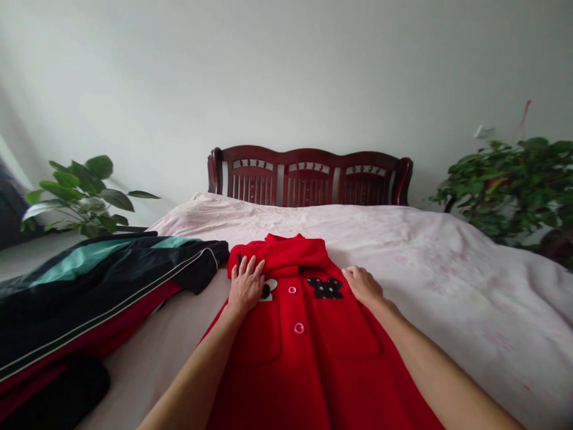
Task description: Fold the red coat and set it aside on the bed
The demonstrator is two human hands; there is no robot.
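Observation:
A red coat lies front up, with round buttons down its middle and two pockets. Near its upper end, a red fold of cloth lies across it. My left hand rests on the coat's upper left part, fingers spread, partly covering a white-and-black patch. On the other side, my right hand has its fingers curled at the coat's right edge, pinching the cloth there. A black patch with light dots shows between the button row and my right hand.
The coat lies on a bed with a pale, wrinkled sheet. Dark clothes with teal panels and white piping are piled at left. Behind the bed stands a dark red wooden headboard. Leafy plants flank it at left and right.

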